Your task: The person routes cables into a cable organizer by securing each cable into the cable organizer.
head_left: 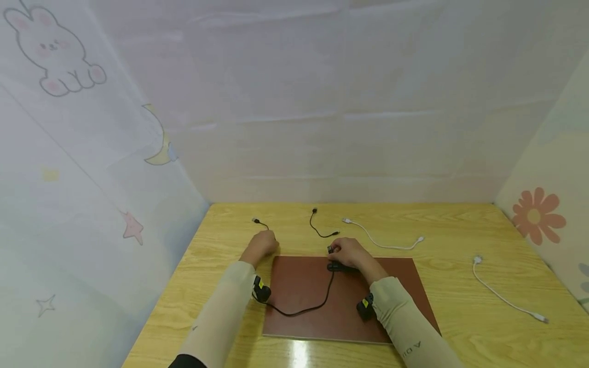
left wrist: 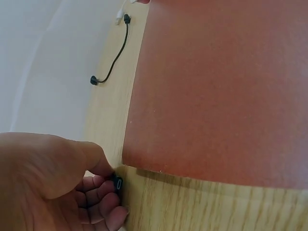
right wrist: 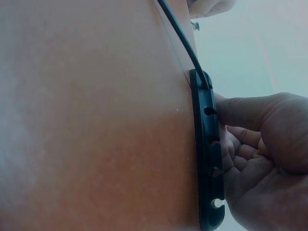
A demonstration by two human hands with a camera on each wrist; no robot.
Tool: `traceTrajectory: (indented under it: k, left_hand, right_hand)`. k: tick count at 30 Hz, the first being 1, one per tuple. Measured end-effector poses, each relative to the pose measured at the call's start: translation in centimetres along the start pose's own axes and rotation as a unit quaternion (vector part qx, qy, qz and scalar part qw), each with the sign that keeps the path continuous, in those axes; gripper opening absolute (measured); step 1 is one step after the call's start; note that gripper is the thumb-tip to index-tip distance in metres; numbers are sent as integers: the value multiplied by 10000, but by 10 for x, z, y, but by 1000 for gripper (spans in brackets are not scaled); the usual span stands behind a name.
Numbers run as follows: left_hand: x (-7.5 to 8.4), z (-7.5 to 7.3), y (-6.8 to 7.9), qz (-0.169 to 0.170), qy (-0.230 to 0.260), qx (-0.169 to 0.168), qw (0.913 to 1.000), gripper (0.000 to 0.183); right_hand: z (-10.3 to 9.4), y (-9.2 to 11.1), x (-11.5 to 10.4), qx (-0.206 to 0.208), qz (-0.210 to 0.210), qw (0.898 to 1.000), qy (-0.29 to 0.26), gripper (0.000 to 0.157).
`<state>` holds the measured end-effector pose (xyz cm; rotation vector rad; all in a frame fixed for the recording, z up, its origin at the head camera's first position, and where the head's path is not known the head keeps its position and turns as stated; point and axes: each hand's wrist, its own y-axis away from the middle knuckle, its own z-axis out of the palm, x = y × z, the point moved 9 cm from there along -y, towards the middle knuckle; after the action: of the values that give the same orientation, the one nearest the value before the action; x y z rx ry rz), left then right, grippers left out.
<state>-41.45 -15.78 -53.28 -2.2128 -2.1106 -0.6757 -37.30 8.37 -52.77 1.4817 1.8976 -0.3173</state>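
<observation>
My left hand [head_left: 263, 243], at the brown board's [head_left: 294, 327] back left corner, pinches the black connector [left wrist: 118, 183] of a short charging cable [head_left: 262, 223]; its other plug lies on the table beyond. At the board's back edge, my right hand [head_left: 349, 252] pinches the plug end [head_left: 330, 249] of a longer black cable [head_left: 303, 311]. That cable passes through an end slot of a black slotted cable holder [right wrist: 208, 154] and curves across the board to my left wrist. In the right wrist view, the thumb meets the holder's edge; the fingertips are hidden behind it.
Behind the board lie another short black cable [head_left: 315, 225] and a white cable [head_left: 384, 246]. A second white cable [head_left: 501, 296] lies to the right. Printed sheets [head_left: 349, 153] stand along the table's back and sides. Each wrist carries a small black camera [head_left: 365, 306].
</observation>
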Motion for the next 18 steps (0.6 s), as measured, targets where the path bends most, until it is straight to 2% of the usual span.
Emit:
traceTrajectory:
  k: [6,11,15,18]
  left_hand:
    - [2,0,1,208,-182,38,9996,48]
    - [-1,-3,3,281,305,-76,9991,53]
    - [-5,-4,4,163,708,-237,9971,48]
    - [-6,-6,6,68,1161,-373,9925,43]
  right_hand:
    - [3,-2,5,34,73,10000,-36,15]
    - [2,0,3,101,-39,9999,-16,17]
    - [2,0,2,94,-71,9999,-27,16]
    - [1,-1,2,86,-44,10000,-21,17]
